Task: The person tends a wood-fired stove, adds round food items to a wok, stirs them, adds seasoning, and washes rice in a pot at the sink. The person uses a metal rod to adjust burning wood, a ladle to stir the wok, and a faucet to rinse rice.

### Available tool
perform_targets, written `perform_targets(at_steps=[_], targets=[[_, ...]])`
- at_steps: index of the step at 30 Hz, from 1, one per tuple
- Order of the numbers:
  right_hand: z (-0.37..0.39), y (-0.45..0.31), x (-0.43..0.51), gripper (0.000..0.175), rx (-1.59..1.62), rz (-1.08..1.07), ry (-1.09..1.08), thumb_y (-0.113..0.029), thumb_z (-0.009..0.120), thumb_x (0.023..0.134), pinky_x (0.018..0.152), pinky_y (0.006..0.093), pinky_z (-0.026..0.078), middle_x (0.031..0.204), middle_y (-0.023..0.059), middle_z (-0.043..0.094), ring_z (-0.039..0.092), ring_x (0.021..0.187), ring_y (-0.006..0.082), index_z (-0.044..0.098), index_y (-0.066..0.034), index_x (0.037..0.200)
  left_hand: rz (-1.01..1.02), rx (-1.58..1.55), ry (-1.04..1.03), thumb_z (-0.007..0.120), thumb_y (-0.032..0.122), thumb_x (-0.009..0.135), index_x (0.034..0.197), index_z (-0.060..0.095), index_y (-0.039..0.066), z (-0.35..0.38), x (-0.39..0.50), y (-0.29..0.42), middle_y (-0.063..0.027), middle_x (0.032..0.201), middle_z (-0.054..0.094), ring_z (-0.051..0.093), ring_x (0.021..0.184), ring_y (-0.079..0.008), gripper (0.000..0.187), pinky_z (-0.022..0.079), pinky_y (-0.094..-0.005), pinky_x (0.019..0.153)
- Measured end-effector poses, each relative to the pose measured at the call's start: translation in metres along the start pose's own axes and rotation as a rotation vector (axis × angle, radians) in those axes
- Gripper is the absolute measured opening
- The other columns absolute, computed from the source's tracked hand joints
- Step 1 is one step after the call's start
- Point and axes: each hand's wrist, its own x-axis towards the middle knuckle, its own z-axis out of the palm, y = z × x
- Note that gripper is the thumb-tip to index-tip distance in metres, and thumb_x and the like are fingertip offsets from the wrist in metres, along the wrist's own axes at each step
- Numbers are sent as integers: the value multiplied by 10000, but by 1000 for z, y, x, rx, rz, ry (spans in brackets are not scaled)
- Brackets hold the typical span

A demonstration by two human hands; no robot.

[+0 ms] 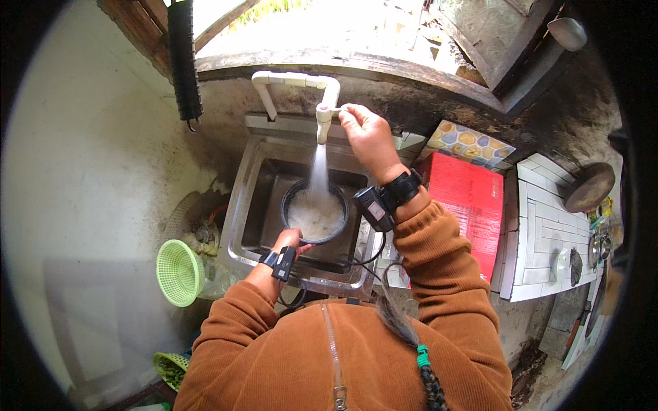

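My left hand [289, 240] grips the near left rim of a dark round pot [286, 216], which is over the basin of a stainless steel sink [238, 226]. Water runs from a white plastic tap [323, 123] into the pot. Cloudy water and pale contents, too blurred to name, fill much of it. My right hand [366, 136] pinches the tap's lever between thumb and fingers. Both wrists wear black straps with small cabled devices.
Right of the sink stands a red box [462, 205], with a white-tiled counter [545, 231] beyond. A green plastic basket [180, 273] is at the left. A wooden window sill [349, 59] runs behind the tap. A black ribbed object [185, 61] hangs upper left.
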Motion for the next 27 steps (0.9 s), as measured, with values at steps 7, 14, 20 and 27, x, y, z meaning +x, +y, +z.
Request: perform_targets(at_steps=[7, 14, 20, 27], targets=[[12, 27, -60, 488, 502, 71, -226, -170, 633, 932, 881, 289, 511, 1133, 143, 683, 637, 1024, 151, 490, -7, 1370, 21, -8, -2, 456, 46, 866, 1120, 468, -65, -9, 6, -4, -211, 1092, 579, 641, 863, -347, 278, 571, -404, 688], [31, 121, -182, 1065, 90, 635, -467, -527, 761, 753, 1099, 389, 349, 1409, 311, 419, 424, 1330, 348, 241, 77, 1460, 33, 76, -114, 487, 63, 822, 1010, 546, -41, -37, -27, 4, -155, 927, 623, 609, 715, -265, 223, 477, -332, 551], [64, 145, -211, 895, 448, 1051, -397, -304, 639, 832, 802, 538, 551, 1454, 226, 365, 474, 1248, 408, 107, -84, 1518, 110, 90, -62, 455, 71, 850, 1100, 492, -100, -13, -45, 1, -179, 924, 622, 639, 701, -275, 306, 516, -318, 517], [55, 125, -220, 543, 547, 1174, -461, -101, 481, 828, 570, 399, 606, 1024, 162, 624, 687, 807, 312, 368, -44, 1357, 278, 594, -77, 475, 130, 825, 1280, 418, -19, -37, -39, -3, -204, 1060, 615, 639, 931, -360, 483, 533, -401, 765]])
